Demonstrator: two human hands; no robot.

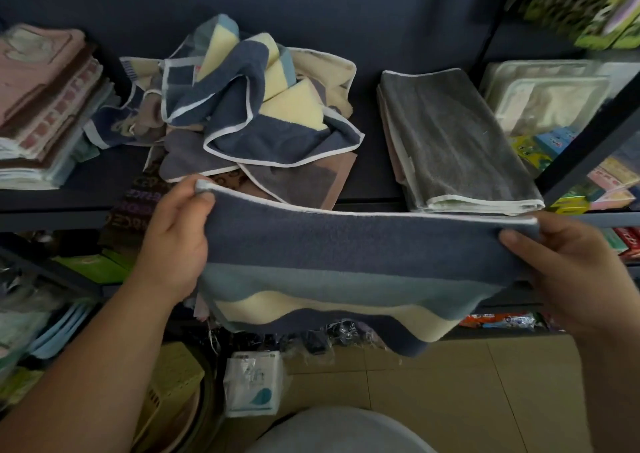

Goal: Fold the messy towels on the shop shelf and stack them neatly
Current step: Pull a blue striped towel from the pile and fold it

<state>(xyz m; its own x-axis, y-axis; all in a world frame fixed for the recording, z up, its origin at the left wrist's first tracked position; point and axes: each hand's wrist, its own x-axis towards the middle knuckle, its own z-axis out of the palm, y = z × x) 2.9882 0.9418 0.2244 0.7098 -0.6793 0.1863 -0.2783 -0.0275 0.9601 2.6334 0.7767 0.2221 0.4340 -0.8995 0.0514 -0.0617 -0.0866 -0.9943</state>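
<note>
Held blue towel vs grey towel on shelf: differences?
The blue towel hangs in the air, gripped at its top edge by left hand and right hand; the grey towel lies folded on the shelf. The blue towel shows teal and cream wavy bands; the grey towel is plain. Both have white edging.

held towel (363,255): navy, teal, cream waves, white trim | folded towel (457,141): grey

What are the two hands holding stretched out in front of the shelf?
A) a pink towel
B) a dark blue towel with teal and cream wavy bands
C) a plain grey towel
B: the left hand and right hand each grip a top corner of the dark blue towel, whose lower part shows teal and cream waves.
</note>
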